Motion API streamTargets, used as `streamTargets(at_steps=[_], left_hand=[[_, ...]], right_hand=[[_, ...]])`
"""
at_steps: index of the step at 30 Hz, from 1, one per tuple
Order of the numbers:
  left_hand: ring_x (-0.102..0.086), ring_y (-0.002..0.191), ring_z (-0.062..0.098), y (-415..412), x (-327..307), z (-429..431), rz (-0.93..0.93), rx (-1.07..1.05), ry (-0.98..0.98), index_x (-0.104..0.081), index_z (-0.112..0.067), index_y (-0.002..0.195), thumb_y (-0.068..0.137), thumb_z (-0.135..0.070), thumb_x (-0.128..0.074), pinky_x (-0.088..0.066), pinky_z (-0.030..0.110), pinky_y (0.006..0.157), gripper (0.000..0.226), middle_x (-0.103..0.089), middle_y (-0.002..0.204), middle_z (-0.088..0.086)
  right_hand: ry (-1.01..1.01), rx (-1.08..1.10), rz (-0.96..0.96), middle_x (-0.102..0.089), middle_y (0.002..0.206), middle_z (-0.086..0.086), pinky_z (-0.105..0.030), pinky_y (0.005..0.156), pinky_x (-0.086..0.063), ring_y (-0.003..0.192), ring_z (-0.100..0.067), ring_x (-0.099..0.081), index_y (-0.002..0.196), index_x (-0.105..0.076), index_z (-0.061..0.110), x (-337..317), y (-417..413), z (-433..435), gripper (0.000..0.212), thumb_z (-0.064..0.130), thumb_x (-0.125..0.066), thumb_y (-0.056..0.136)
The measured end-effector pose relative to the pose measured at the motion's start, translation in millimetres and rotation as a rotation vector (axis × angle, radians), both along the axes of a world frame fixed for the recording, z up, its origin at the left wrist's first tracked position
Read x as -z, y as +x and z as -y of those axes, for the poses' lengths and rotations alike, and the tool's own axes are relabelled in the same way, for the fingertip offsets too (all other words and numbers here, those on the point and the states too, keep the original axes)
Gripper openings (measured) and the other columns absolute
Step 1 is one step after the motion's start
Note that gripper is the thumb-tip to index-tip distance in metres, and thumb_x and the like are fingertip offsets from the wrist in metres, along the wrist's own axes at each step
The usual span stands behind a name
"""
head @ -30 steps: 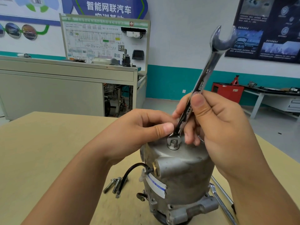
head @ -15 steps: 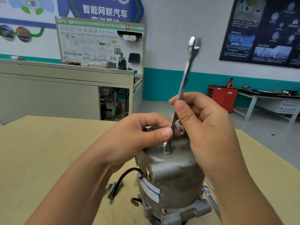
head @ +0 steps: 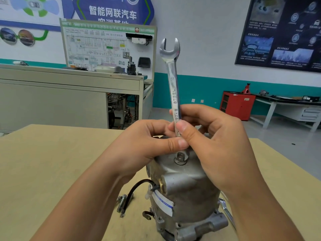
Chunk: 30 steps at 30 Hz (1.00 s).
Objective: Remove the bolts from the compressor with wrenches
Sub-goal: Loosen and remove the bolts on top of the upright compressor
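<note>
A grey metal compressor (head: 184, 193) stands upright on the tan table (head: 52, 162). A bolt (head: 180, 158) with a washer sticks up from its top. A chrome open-end wrench (head: 172, 80) stands nearly vertical, its lower jaw on the bolt head and its upper jaw facing me. My right hand (head: 213, 145) pinches the wrench shaft between thumb and fingers. My left hand (head: 144, 146) curls beside it on the compressor's top, thumb tip by the wrench's lower end; the fingertips are hidden behind the wrench.
Loose bolts (head: 122, 202) lie on the table left of the compressor beside its black cable (head: 135, 190). A second wrench (head: 225, 211) lies behind the compressor at the right. Beyond the table stand a grey bench, a training board and a red cabinet (head: 237, 105).
The wrench has been twirled about its own axis on the bolt, from leaning right to nearly upright, its upper jaw now face-on. Both hands stayed at the compressor's top.
</note>
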State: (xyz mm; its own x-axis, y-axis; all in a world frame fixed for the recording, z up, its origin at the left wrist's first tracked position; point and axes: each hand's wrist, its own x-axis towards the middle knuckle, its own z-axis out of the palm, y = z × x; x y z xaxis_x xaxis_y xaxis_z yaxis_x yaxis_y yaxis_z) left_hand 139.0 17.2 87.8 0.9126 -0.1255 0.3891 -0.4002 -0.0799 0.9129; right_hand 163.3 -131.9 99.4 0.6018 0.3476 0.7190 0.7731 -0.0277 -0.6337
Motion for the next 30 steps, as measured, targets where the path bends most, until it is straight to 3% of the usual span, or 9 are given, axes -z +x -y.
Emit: streamTargets(at_steps=[6, 9, 11, 14, 17, 21, 24, 27, 30], left_hand=[[-0.066, 0.083, 0.008, -2, -2, -4, -0.003, 0.073, 0.028, -0.069, -0.006, 0.068, 0.069, -0.009, -0.07, -0.05, 0.016, 0.076, 0.004, -0.069, 0.082, -0.006], [-0.061, 0.085, 0.005, -3, -5, -1, 0.031, 0.062, 0.084, -0.065, -0.021, 0.059, 0.067, -0.014, -0.075, -0.045, 0.022, 0.083, 0.015, -0.063, 0.08, -0.011], [-0.061, 0.089, 0.011, -3, -5, 1, 0.032, 0.015, 0.117, -0.067, -0.015, 0.064, 0.066, -0.015, -0.073, -0.043, 0.032, 0.093, 0.006, -0.064, 0.081, -0.003], [-0.059, 0.107, 0.033, -2, -4, 4, 0.025, -0.03, 0.107, -0.059, 0.016, 0.088, 0.062, -0.014, -0.073, -0.037, 0.051, 0.106, 0.042, -0.062, 0.101, 0.026], [-0.061, 0.104, 0.035, -3, -4, 6, 0.025, -0.072, 0.101, -0.063, 0.011, 0.091, 0.059, -0.016, -0.076, -0.04, 0.054, 0.103, 0.044, -0.064, 0.1, 0.024], [-0.064, 0.106, 0.029, -2, -2, 8, -0.003, -0.049, 0.051, -0.062, 0.014, 0.099, 0.057, -0.018, -0.085, -0.046, 0.038, 0.099, 0.057, -0.068, 0.108, 0.019], [-0.065, 0.1, 0.0, -3, -5, 7, 0.001, -0.021, -0.009, -0.065, 0.007, 0.074, 0.055, -0.026, -0.077, -0.048, 0.012, 0.082, 0.04, -0.072, 0.104, 0.0], [-0.065, 0.099, 0.011, -3, -5, 5, 0.024, -0.004, 0.034, -0.073, -0.012, 0.074, 0.072, -0.027, -0.076, -0.05, 0.02, 0.086, 0.015, -0.071, 0.097, 0.0], [-0.063, 0.093, 0.008, -5, -5, 7, 0.033, 0.01, 0.044, -0.074, -0.011, 0.091, 0.075, -0.028, -0.065, -0.048, 0.019, 0.085, 0.024, -0.067, 0.088, -0.011]], right_hand=[[-0.051, -0.098, 0.035, -0.071, 0.079, 0.017, -0.01, 0.071, -0.049, 0.081, 0.0, -0.066, 0.09, -0.067, 0.034, -3, -1, 3, 0.021, 0.019, -0.055, 0.082], [-0.043, -0.187, 0.016, -0.07, 0.073, 0.012, -0.011, 0.07, -0.049, 0.075, -0.002, -0.067, 0.083, -0.066, 0.032, -4, 1, 5, 0.023, 0.013, -0.053, 0.082], [-0.034, -0.267, -0.024, -0.069, 0.072, 0.01, -0.014, 0.069, -0.05, 0.074, -0.004, -0.066, 0.083, -0.066, 0.029, -3, 3, 8, 0.022, 0.012, -0.052, 0.083], [-0.016, -0.37, -0.066, -0.069, 0.073, 0.007, -0.014, 0.068, -0.05, 0.075, -0.004, -0.066, 0.087, -0.067, 0.024, -3, 5, 12, 0.015, 0.017, -0.054, 0.086], [-0.009, -0.4, -0.091, -0.07, 0.077, 0.006, -0.016, 0.07, -0.051, 0.078, -0.007, -0.068, 0.086, -0.072, 0.02, -4, 5, 12, 0.02, 0.036, -0.062, 0.081], [0.061, -0.344, -0.084, -0.07, 0.073, 0.009, -0.011, 0.064, -0.048, 0.072, -0.003, -0.067, 0.079, -0.074, 0.023, -3, 6, 9, 0.018, 0.034, -0.061, 0.077], [0.105, -0.294, -0.078, -0.071, 0.071, 0.008, -0.012, 0.063, -0.05, 0.071, -0.004, -0.068, 0.082, -0.075, 0.023, -2, 6, 8, 0.021, 0.033, -0.058, 0.077], [0.153, -0.243, -0.095, -0.072, 0.074, 0.005, -0.016, 0.064, -0.053, 0.073, -0.008, -0.069, 0.088, -0.073, 0.028, 0, 8, 7, 0.02, 0.035, -0.059, 0.075], [0.201, -0.243, -0.114, -0.071, 0.072, 0.003, -0.016, 0.06, -0.052, 0.068, -0.008, -0.068, 0.081, -0.069, 0.026, 1, 9, 6, 0.01, 0.03, -0.061, 0.077]])
